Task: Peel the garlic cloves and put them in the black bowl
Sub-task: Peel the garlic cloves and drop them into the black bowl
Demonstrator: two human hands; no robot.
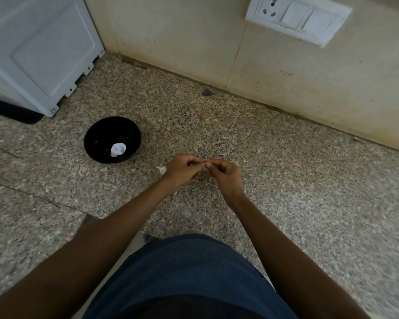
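Here, at the far left, a white appliance (32, 49) stands on a dark mat (12, 112), its lower corner close to the black bowl (112, 140) but not touching it. The bowl sits on the speckled stone tabletop (286, 180), with open surface all round its rim, and a pale peeled garlic clove (118, 149) lies at the bottom of it. Between the bowl and my hands a small white scrap (161, 169) lies on the stone, just beside my left hand (182, 169).

That hand hovers over the middle of the tabletop with its fingers curled inward, and my right hand (224, 174) meets it fingertip to fingertip. Both pinch something tiny at the point where they touch; it is too small and too hidden for me to say what it is. My dark blue clothing (189, 272) fills the near edge of the view between my forearms.

To the right the tabletop runs wide and bare up to the beige wall (309, 77), where a dark seam marks the join. A small dark chip (207, 92) sits near that seam, and a white switch plate (297, 19) is mounted on the wall above.
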